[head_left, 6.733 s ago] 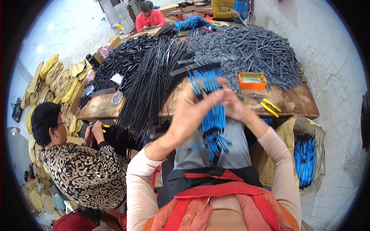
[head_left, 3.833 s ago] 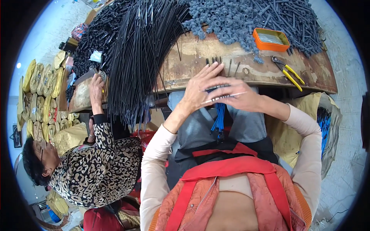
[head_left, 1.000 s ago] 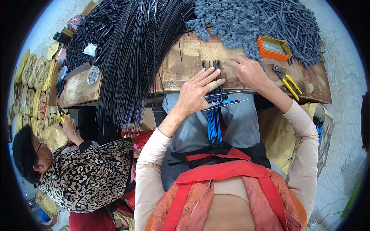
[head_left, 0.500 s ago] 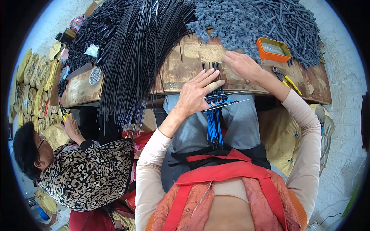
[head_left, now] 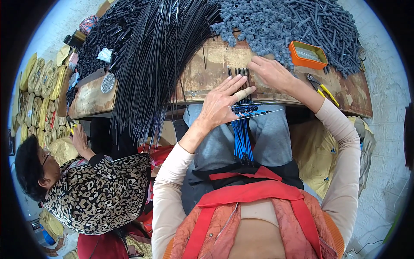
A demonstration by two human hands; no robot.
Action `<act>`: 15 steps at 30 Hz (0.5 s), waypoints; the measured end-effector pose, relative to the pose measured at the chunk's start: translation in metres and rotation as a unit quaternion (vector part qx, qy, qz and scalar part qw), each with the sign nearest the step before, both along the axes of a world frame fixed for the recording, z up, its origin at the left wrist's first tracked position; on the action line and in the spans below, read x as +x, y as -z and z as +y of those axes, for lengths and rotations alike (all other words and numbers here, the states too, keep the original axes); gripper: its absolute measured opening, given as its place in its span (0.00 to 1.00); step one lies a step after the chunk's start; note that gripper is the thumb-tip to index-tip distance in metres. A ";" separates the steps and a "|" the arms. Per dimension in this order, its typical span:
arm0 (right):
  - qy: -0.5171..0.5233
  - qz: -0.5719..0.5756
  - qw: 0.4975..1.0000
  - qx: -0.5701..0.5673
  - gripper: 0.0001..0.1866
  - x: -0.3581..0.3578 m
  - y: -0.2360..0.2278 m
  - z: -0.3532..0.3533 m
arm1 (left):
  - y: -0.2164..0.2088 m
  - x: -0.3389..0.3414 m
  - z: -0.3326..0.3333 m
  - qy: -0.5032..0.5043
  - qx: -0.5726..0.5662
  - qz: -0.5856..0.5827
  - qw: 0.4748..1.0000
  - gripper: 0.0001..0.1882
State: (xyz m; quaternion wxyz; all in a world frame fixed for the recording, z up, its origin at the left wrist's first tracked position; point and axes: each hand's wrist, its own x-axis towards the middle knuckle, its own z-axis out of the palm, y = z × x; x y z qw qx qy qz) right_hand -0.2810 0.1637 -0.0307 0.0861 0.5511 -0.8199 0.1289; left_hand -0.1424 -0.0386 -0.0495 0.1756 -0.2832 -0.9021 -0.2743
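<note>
My left hand [head_left: 219, 104] lies flat across a row of thin blue-and-black rods [head_left: 242, 140], its fingers stretched toward the table; one finger has a beige wrap. The black ends of the rods rest on the table edge, and their blue lengths hang down over my lap. Two thin pale wires [head_left: 268, 112] run crosswise by the rods, just below my left hand. Beyond the black ends, to the right, my right hand [head_left: 272, 72] is closed in a pinch low over the tabletop. Whatever its fingertips hold is hidden.
A wooden table [head_left: 207, 69] carries long black rods [head_left: 148, 73], grey plastic fittings [head_left: 263, 26], an orange tray [head_left: 308, 56] of thin pale pieces and yellow-handled pliers [head_left: 323, 90]. At left, a co-worker [head_left: 97, 190] holds a yellow-handled tool [head_left: 71, 125]. Wrapped bundles [head_left: 41, 86] are stacked behind.
The hanging blue ends have swung slightly to the right and spread a little. Both hands keep nearly the same places; the whole view has shifted slightly.
</note>
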 end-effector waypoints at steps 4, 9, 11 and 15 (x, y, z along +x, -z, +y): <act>0.009 0.002 1.000 0.022 0.12 0.006 0.001 0.000 | 0.000 0.000 0.000 0.000 -0.004 0.005 1.000 0.33; 0.014 -0.014 1.000 0.018 0.16 0.003 0.003 -0.002 | -0.001 0.000 -0.001 0.000 -0.002 -0.002 1.000 0.33; 0.014 -0.011 1.000 -0.024 0.21 0.004 0.003 -0.004 | -0.001 0.000 0.000 0.003 -0.003 0.000 1.000 0.33; 0.017 -0.003 0.999 0.029 0.25 0.007 -0.004 -0.005 | -0.002 0.001 0.000 -0.003 0.000 -0.006 1.000 0.34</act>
